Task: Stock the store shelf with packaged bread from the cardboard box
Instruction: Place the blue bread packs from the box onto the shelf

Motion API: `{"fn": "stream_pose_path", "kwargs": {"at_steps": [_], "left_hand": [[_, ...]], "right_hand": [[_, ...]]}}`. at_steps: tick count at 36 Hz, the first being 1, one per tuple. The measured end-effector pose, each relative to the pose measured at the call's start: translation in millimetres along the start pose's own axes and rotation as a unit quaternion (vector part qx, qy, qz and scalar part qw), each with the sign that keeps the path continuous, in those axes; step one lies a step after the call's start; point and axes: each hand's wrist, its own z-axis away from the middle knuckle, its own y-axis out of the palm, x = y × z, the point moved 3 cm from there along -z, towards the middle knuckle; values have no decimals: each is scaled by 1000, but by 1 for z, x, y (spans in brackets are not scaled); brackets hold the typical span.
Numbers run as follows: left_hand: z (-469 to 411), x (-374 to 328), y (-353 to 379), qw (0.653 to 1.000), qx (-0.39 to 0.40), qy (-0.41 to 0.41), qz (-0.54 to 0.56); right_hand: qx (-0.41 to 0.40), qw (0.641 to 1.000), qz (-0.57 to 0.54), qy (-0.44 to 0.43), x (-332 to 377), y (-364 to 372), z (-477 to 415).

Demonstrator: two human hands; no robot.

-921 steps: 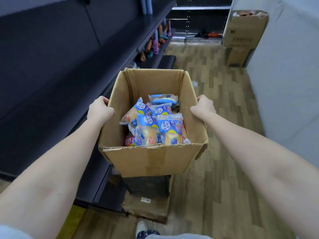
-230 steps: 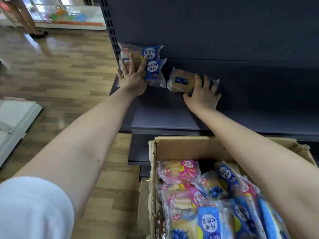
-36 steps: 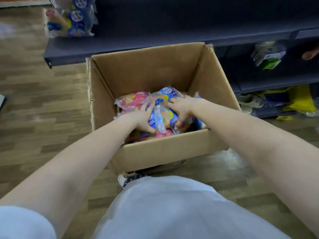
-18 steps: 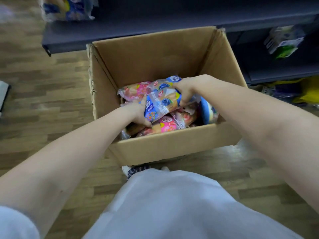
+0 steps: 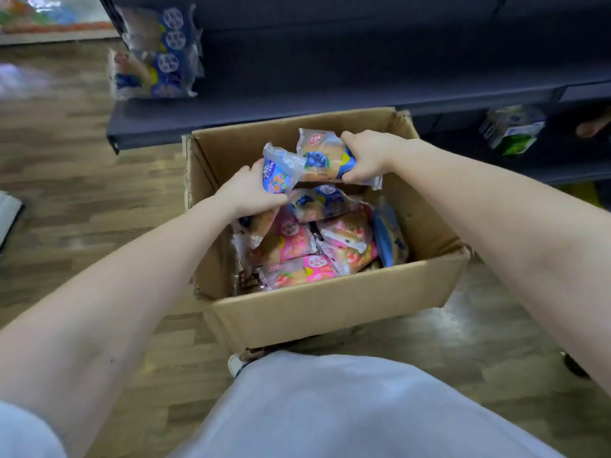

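While your two arms reach down over the cardboard box [image 5: 330, 312], take in the room: wood-plank floor [image 5: 82, 193] all round, the box standing on it just in front of the dark shelf [image 5: 297, 104]. On that shelf's left end sit the stocked blue packets [image 5: 155, 54], stacked, blurred, but plainly blue-and-clear wrappers. Off to the right, a lower shelf level carries a green and white carton [image 5: 512, 130], tilted.

Now the hands! Your left hand [image 5: 251, 193] has its fingers curled round a blue packet [image 5: 277, 175]. Your right hand [image 5: 367, 157] grips a blueberry packet [image 5: 322, 160] by its right end. Both packets are up in the air above the box's contents, and they overlap where they meet.

Below them the box holds more bread: pink packets [image 5: 297, 239] in the middle, a blue one on edge [image 5: 388, 236] by the right wall, a brown packet [image 5: 249, 282] in the near left corner. Anything under that top layer is hidden. Your left hand covers the lower part of its packet. Top left of the room is a smear of colour, too blurred to name. Your pale trouser leg [image 5: 330, 408] fills the bottom, a shoe tip [image 5: 235, 365] peeking out by the box's near corner.
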Motion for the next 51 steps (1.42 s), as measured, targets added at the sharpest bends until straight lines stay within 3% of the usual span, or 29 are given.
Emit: {"fn": "stream_pose_path", "kwargs": {"at_steps": [5,10,13,17,21,31,36,41,44,51], "left_hand": [[-8,-13,-35,999,5,4,-43],[-16,-27,-74,996,-55,27,-57],[-22,-23,-87,992,-92,13,-85],[-31,-14,-104,979,-170,-40,-103],[-47,-7,-120,975,-190,-85,-77],[-95,2,-132,986,-127,-111,-8],[-96,8,-106,994,-29,-59,-88],[-91,16,-95,992,-30,-34,-119],[-90,15,-99,994,-44,-24,-96],[-83,28,-121,983,-160,44,-79]], "right_hand": [[-62,998,-6,11,3,-27,2],[-236,967,-15,93,8,-52,0],[-280,947,-71,137,14,-59,-6],[-289,936,-104,170,28,-59,-16],[-289,933,-104,186,44,-56,-33],[-269,928,-75,245,64,-54,-78],[-173,943,-76,275,61,-42,-89],[-143,941,-79,295,56,-37,-91],[-170,938,-75,293,57,-38,-88],[-339,905,-45,252,62,-49,-73]]}}
